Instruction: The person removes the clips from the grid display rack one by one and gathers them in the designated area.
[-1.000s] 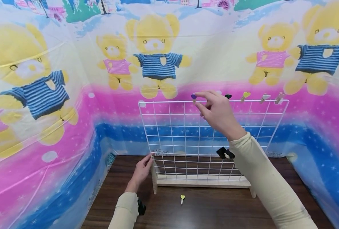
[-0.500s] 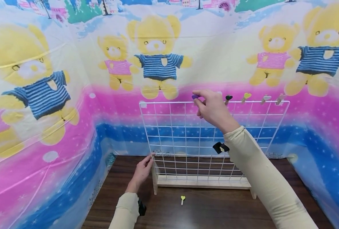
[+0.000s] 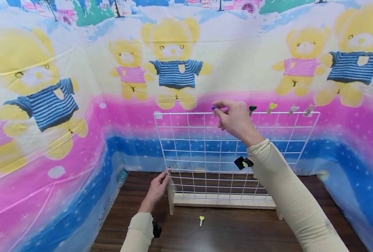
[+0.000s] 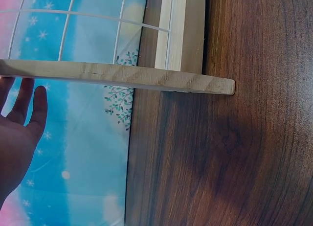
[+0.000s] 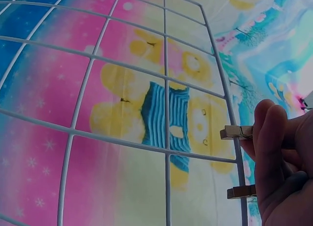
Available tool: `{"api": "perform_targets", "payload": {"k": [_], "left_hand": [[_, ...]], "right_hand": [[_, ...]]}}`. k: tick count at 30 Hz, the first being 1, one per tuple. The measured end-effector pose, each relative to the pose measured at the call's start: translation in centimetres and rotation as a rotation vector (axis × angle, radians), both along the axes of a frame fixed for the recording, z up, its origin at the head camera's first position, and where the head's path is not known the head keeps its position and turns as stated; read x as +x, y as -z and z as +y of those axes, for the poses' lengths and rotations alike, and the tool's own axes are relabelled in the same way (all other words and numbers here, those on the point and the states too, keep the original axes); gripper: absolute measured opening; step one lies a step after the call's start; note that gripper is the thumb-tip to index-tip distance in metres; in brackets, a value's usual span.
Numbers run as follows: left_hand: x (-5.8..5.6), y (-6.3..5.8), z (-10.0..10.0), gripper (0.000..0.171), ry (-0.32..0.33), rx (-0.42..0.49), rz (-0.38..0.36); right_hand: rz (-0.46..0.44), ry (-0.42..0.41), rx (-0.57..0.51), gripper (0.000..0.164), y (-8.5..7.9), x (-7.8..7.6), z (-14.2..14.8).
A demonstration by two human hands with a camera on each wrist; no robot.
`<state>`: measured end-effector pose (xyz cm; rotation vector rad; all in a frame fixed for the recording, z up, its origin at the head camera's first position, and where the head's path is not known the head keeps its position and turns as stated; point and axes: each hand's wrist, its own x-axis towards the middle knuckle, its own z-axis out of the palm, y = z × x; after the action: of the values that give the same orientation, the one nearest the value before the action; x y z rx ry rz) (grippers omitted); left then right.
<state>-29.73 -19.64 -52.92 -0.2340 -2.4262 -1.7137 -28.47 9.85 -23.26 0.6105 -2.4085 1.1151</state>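
My right hand [image 3: 236, 119] pinches a small clothespin with a purple heart [image 3: 214, 108] at the top wire of a white wire grid [image 3: 186, 113]. Seen from the right wrist, the wooden clothespin [image 5: 237, 132] straddles the grid's edge wire, thumb and finger at its back end. A second clothespin [image 5: 239, 192] sits on the same wire beside the hand. At the grid's lower left, my left hand [image 3: 156, 187] touches the stand's wooden side post [image 4: 146, 78] with extended fingertips. The fingers partly cover the purple heart.
Along the top wire to the right are clothespins with a dark heart [image 3: 252, 108], a yellow heart [image 3: 272, 106], a white heart [image 3: 294, 109] and a pinkish one [image 3: 309, 110]. A yellow-heart clothespin [image 3: 201, 220] lies on the brown table [image 3: 236, 231] before the stand. Bear-printed cloth [image 3: 236, 63] hangs behind.
My right hand has turned slightly and its wrist has shifted a little left; the purple heart now tilts lower and shows less. The left hand stays at the post.
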Motion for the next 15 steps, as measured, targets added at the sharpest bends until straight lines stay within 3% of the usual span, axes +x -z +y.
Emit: {"api": "perform_targets", "payload": {"k": [15], "left_hand": [[-0.21, 0.18, 0.02, 0.036, -0.016, -0.011, -0.021]], "right_hand": [[0.112, -0.023, -0.027, 0.016, 0.11, 0.45, 0.05]]}}
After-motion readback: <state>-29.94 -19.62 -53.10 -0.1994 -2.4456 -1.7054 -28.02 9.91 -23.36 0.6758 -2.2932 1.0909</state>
